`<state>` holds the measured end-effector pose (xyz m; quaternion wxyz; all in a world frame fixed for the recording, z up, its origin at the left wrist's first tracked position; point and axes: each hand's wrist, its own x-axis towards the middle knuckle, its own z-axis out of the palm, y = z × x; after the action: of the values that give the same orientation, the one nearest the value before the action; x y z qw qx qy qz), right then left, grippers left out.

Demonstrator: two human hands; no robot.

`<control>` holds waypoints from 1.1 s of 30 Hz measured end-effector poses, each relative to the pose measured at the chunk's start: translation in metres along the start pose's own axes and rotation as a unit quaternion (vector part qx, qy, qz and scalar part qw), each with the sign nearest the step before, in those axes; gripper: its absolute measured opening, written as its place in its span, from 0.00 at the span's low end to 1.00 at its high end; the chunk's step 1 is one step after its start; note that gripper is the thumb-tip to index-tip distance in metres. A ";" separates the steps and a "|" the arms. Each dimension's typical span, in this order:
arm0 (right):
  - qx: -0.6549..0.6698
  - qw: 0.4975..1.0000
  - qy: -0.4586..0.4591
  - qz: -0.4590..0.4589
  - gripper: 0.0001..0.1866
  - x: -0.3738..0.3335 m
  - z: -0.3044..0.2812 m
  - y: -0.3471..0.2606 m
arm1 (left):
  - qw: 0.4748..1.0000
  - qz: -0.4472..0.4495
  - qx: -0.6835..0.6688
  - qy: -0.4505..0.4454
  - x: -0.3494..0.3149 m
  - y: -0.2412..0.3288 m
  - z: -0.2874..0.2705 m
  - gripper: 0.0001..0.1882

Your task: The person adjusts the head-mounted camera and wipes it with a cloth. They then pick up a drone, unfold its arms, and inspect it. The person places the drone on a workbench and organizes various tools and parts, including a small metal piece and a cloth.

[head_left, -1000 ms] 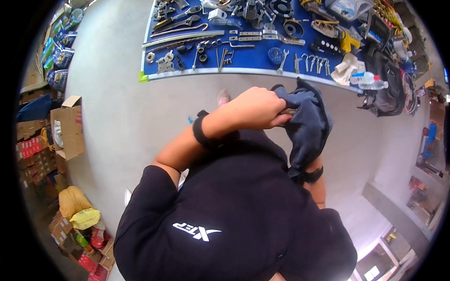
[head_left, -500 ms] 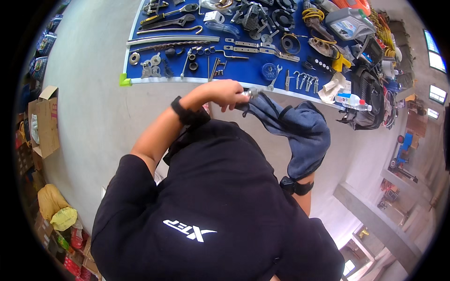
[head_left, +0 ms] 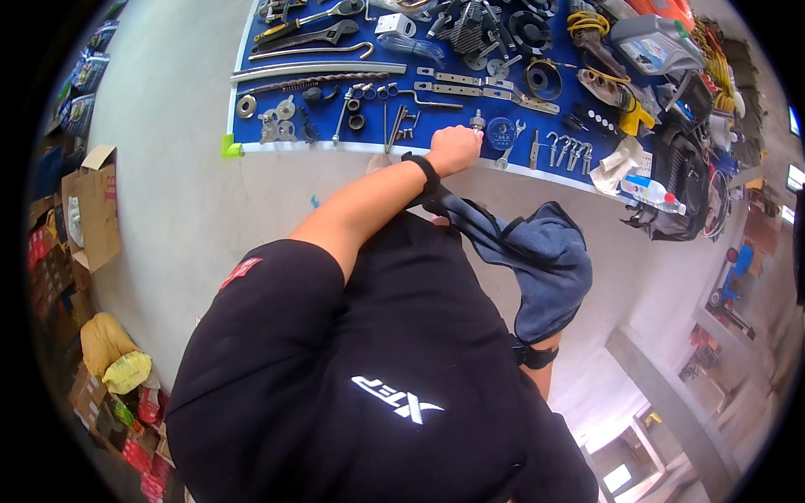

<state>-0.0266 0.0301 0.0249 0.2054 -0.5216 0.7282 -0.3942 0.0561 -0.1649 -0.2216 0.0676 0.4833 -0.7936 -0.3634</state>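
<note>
My left hand point(head_left: 455, 151) reaches over the front edge of the blue table. Its fingers are closed round a small silvery metal fitting point(head_left: 477, 121), whose narrow tip stands up just beside a round clear lid-like disc point(head_left: 501, 132). A blue-grey cloth point(head_left: 545, 260) with dark edging drapes over my right forearm and covers most of that arm above the wristband. Of my right hand point(head_left: 440, 221) only a bit of skin shows, behind my left wrist; its fingers are hidden by the cloth and my left arm. Right of the disc lies an open-end wrench point(head_left: 510, 144).
On the blue table point(head_left: 251, 92) lie an adjustable wrench point(head_left: 312, 37), a long drill bit point(head_left: 319, 81), several hooked bolts point(head_left: 574, 155), a grey jug point(head_left: 656, 46) and a water bottle point(head_left: 652, 193). A black backpack point(head_left: 681, 163) hangs at the right edge. Cardboard boxes point(head_left: 92, 210) stand at left.
My left hand has moved right and away from me, carrying the metal fitting from beside the cloth to over the table. The cloth stays draped on my right arm.
</note>
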 end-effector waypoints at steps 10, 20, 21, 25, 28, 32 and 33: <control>0.053 0.994 -0.089 -0.032 0.12 0.034 -0.032 0.024 | 0.994 -0.078 0.067 -0.031 -0.001 0.016 -0.009 0.25; 0.096 0.976 -0.184 -0.066 0.12 0.079 -0.024 0.026 | 0.973 -0.026 0.218 0.070 -0.078 -0.058 -0.061 0.05; 0.098 0.975 -0.187 -0.066 0.12 0.080 -0.022 0.024 | 0.973 -0.050 0.215 0.071 -0.085 -0.068 -0.066 0.06; 0.099 0.974 -0.196 -0.058 0.12 0.081 -0.013 0.018 | 0.972 -0.113 0.189 0.080 -0.098 -0.086 -0.079 0.16; 0.096 0.974 -0.200 -0.049 0.12 0.078 -0.001 0.010 | 0.973 -0.113 0.173 0.098 -0.093 -0.093 -0.076 0.17; 0.094 0.974 -0.203 -0.041 0.12 0.074 0.016 0.002 | 0.980 -0.065 0.144 0.118 -0.077 -0.106 -0.070 0.17; 0.093 0.974 -0.205 -0.037 0.12 0.073 0.021 0.001 | 0.981 -0.046 0.135 0.129 -0.073 -0.110 -0.068 0.17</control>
<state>-0.0392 -0.0444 0.0198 0.3833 -0.5966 0.6109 -0.3521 0.2045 -0.1695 -0.2250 0.0862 0.5668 -0.7970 -0.1902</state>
